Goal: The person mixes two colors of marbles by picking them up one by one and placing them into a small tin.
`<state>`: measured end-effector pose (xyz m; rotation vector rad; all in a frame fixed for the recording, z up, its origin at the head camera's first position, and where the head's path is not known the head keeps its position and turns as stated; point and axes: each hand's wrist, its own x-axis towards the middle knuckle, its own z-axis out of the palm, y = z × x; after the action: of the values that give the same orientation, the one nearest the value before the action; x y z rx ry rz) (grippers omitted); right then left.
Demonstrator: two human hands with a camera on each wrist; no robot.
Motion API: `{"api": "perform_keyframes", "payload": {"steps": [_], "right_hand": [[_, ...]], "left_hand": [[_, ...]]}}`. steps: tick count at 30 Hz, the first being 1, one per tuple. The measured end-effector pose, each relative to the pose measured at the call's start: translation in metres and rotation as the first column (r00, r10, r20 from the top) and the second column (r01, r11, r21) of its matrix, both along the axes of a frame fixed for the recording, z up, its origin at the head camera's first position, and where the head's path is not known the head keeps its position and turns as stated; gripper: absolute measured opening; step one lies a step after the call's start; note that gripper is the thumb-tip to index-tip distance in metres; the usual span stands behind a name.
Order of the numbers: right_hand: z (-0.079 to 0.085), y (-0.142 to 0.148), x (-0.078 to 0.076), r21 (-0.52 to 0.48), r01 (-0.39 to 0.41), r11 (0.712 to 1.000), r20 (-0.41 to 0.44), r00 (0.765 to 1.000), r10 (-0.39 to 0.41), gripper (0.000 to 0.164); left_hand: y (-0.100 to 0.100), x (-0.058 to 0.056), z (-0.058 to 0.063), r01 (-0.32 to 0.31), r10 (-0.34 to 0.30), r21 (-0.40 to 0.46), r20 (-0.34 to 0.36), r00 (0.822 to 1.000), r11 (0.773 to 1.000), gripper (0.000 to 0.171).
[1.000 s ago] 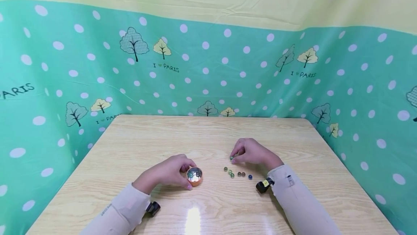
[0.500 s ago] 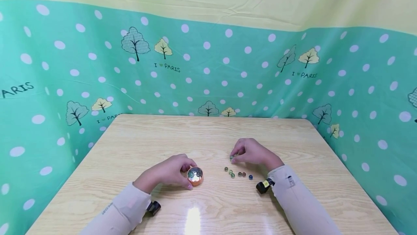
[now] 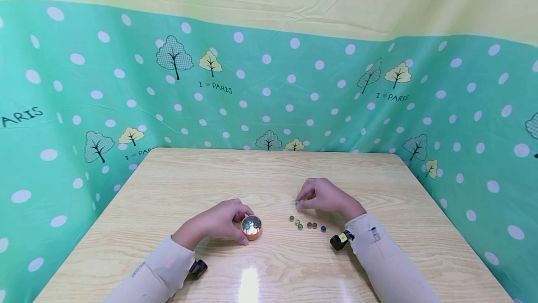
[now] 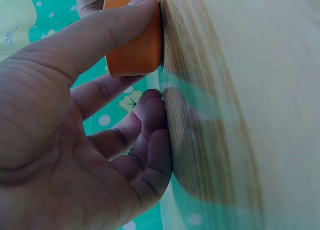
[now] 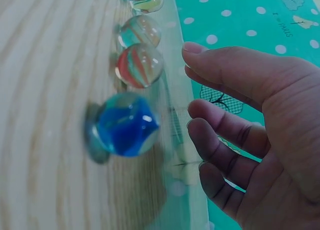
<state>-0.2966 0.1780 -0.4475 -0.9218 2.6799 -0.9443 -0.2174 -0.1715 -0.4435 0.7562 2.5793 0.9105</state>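
A small round orange cup with a mirror-like inside stands on the table. My left hand grips its side, with the thumb along the near wall in the left wrist view. Farther back, my right hand pinches a greenish glass marble between thumb and forefinger, low over the table. In the right wrist view that marble is hidden behind the fingertips. Loose marbles lie in front of the right hand: several green ones, two reddish-brown ones and a blue one.
The pale wooden table reaches back to a green dotted cloth that hangs behind it and along both sides. A black wrist camera sits at the left cuff and another camera at the right cuff.
My right hand has shifted very slightly left with the marble between its fingers. The left hand, the cup and the loose marbles stay in place.
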Motion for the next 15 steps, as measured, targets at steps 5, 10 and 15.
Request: {"api": "perform_keyframes", "payload": {"steps": [5, 10, 15], "right_hand": [[0.003, -0.001, 0.001, 0.000, -0.011, 1.000, -0.014, 1.000, 0.011, 0.012], [0.006, -0.003, 0.003, -0.019, -0.029, 0.999, -0.012, 1.000, 0.029, 0.014], [0.011, -0.008, 0.008, -0.028, -0.037, 0.999, -0.013, 0.999, 0.036, 0.014]], "left_hand": [[0.001, 0.001, 0.001, 0.000, 0.000, 0.000, -0.002, 1.000, 1.000, 0.053], [0.001, 0.001, 0.002, 0.004, -0.004, 0.001, -0.004, 1.000, 1.000, 0.053], [0.002, 0.001, 0.002, 0.004, -0.004, 0.002, -0.006, 1.000, 1.000, 0.053]]}}
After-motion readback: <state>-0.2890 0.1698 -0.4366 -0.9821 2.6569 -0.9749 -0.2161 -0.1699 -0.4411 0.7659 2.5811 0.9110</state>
